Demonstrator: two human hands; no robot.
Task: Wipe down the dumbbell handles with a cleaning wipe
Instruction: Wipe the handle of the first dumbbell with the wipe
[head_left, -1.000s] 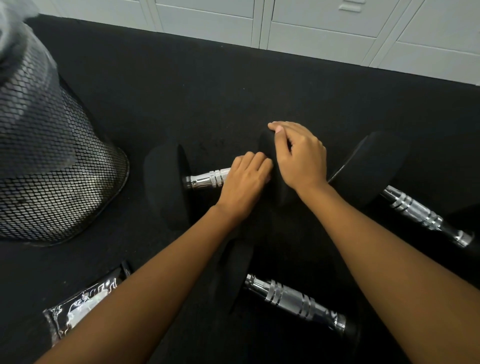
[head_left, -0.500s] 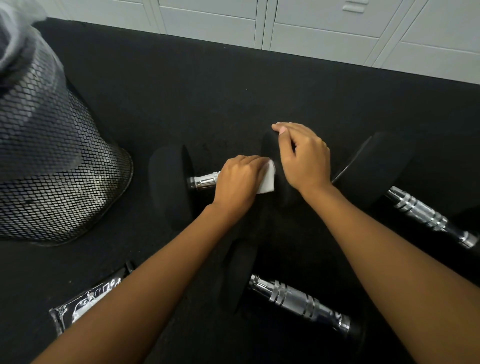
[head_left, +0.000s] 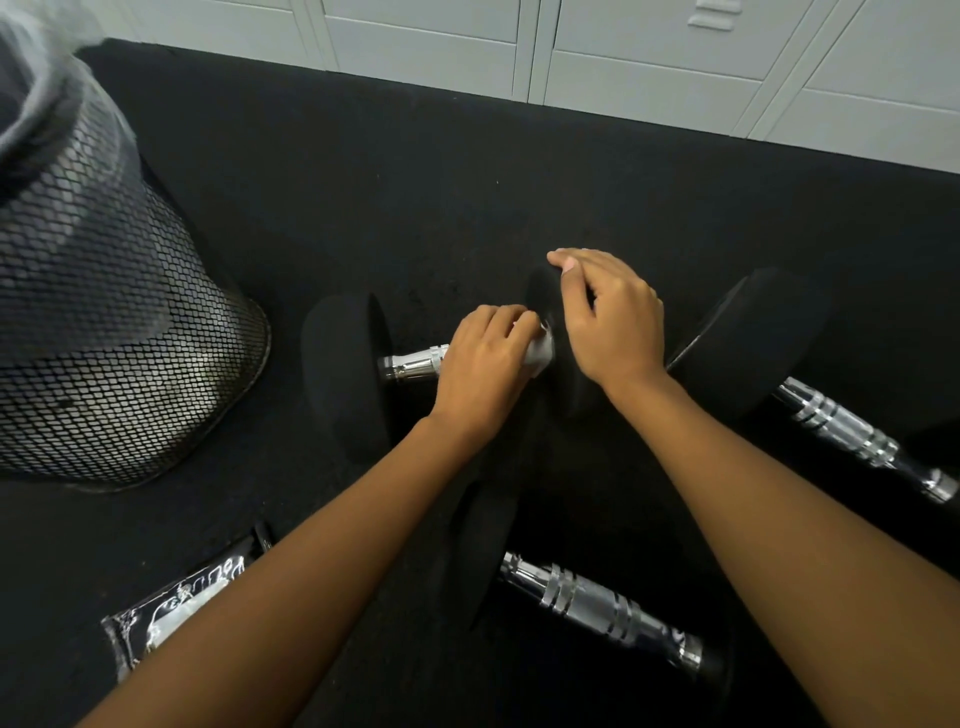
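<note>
Clamping a white wipe (head_left: 540, 357) round the far dumbbell's (head_left: 345, 384) chrome handle (head_left: 413, 364) with the left hand (head_left: 483, 366). Gripping that dumbbell's right end disc (head_left: 570, 397) from above with the right hand (head_left: 615, 322), on the black floor (head_left: 467, 182).

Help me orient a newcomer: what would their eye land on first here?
Centre frame, the left hand holds a white wipe around the chrome handle of the middle dumbbell, while the right hand grips its black end weight. A large mesh bin looms at the left. The near dumbbell and the right dumbbell lie untouched.
</note>
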